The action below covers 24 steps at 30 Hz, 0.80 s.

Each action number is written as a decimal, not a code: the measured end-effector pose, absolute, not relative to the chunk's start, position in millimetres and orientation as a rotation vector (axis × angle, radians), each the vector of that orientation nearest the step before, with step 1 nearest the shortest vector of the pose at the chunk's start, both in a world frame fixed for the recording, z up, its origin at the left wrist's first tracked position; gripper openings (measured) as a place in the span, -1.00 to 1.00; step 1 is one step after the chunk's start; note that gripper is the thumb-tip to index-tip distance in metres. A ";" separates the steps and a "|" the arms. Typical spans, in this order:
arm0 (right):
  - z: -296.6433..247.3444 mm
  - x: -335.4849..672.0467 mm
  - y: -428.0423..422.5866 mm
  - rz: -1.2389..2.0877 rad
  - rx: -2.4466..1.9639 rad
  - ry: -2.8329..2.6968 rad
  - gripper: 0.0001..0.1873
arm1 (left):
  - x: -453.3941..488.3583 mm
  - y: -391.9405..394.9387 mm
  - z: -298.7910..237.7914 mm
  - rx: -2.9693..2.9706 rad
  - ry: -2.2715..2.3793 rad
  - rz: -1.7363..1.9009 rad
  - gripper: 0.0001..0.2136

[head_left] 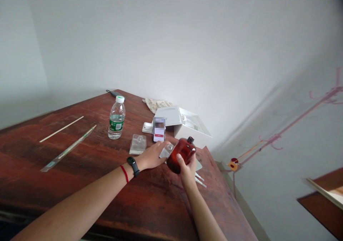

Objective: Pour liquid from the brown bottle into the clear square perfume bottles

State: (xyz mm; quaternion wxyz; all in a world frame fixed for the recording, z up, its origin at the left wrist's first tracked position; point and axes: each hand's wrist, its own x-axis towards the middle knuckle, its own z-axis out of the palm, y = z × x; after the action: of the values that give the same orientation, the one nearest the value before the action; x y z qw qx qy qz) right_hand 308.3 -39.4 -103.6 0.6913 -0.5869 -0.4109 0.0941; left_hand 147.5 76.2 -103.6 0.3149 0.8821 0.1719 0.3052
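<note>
Aloft, amber bottle [182,154] in right hand [188,170], tilted

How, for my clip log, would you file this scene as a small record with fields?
left hand: left hand laid on a clear glass flask that sits on the table; whether the grip is closed cannot be told
right hand: right hand holds an amber bottle above the table, tilted, black cap on
surface: dark wooden table
near hands: second clear flask, propped phone, open white box
further left: water bottle, upright; wooden stick, lying flat
</note>
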 end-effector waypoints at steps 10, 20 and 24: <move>-96.5 307.5 -39.5 0.252 -1.302 -0.893 -0.36 | 146.8 73.0 -99.0 2.344 0.505 0.810 -0.40; -96.6 314.4 -38.2 0.200 -1.313 -0.902 -0.31 | 147.5 74.9 -99.9 2.373 0.508 0.810 -0.36; -98.7 316.6 -36.8 0.191 -1.322 -0.886 -0.34 | 147.8 75.5 -101.2 2.383 0.514 0.814 -0.30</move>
State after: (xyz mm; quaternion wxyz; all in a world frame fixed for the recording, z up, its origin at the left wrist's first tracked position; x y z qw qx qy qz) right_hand 316.6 -36.8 -98.7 0.6957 -0.5925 -0.3970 0.0854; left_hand 147.8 75.5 -101.2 0.2817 0.8896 0.1920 0.3039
